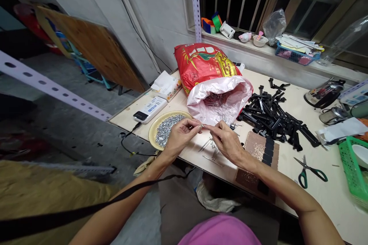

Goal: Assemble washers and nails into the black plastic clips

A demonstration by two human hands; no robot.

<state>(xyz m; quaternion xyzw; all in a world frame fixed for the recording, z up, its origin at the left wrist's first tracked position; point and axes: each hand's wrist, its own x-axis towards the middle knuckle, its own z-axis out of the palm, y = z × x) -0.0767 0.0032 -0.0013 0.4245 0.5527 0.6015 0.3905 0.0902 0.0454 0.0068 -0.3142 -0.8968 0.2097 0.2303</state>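
Note:
My left hand [182,134] is closed in a pinch, a small shiny metal piece showing at its fingertips. Facing it, my right hand [228,141] is also closed, its fingertips almost meeting the left ones; what it grips is mostly hidden by the fingers. Beside my left wrist lies a yellow plate [152,134] filled with small silver metal pieces that look like nuts. Thin metal rods [212,160] lie loose on the table under my right hand. Behind both hands, a red bag [205,65] lies open towards me, with many thin rods inside.
Black plastic clips [270,118] are heaped right of the bag. Nearer me lie a brown-and-black pad [254,149] and green-handled scissors [309,170]. A green basket [349,164] stands far right. A cabled white power bank [151,110] and tissue pack [166,86] sit left.

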